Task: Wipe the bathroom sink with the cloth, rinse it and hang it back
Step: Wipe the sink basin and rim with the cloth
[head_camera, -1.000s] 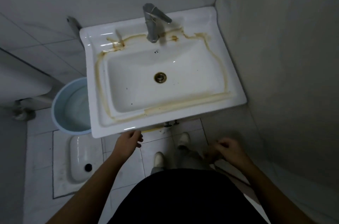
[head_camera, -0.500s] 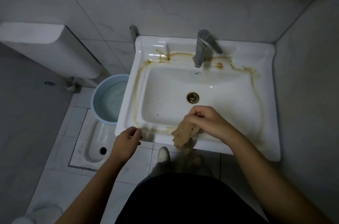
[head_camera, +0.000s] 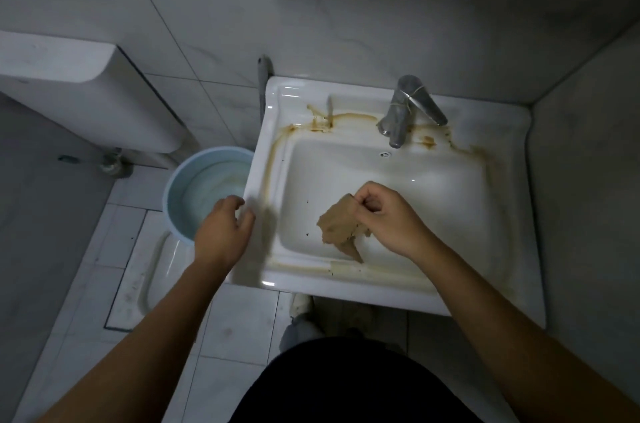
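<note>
A white rectangular sink (head_camera: 498,131) with brown stains along its rim fills the middle right. A chrome tap (head_camera: 401,117) stands at its back edge. My right hand (head_camera: 388,218) is over the basin, shut on a crumpled tan cloth (head_camera: 337,226) that hangs down against the front slope of the bowl. At the sink's left edge my left hand (head_camera: 221,232) hovers with loosely curled fingers and holds nothing. The drain is hidden behind my right hand.
A light blue bucket (head_camera: 194,180) stands on the floor left of the sink. A squat toilet pan (head_camera: 152,270) lies below it, and a white cistern (head_camera: 69,76) hangs on the left wall. Walls close in behind and to the right.
My right hand came up from below the sink with the cloth and moved it over the rim into the basin. My left hand rose along the sink's left edge.
</note>
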The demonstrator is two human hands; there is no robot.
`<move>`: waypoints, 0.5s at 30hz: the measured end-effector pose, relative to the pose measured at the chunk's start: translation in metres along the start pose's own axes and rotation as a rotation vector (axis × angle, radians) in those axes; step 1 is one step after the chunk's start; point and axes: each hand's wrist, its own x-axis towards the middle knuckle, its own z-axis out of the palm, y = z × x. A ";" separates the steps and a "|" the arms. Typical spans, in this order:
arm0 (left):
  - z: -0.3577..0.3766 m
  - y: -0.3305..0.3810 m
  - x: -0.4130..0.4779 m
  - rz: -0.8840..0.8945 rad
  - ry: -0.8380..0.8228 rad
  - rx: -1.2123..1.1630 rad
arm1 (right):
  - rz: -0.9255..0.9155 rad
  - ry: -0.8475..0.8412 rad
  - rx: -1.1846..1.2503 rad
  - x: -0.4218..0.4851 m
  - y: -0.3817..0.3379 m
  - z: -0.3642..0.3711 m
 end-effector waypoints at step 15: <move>0.042 -0.027 0.021 0.156 0.021 -0.165 | 0.257 0.041 -0.215 0.062 0.066 0.058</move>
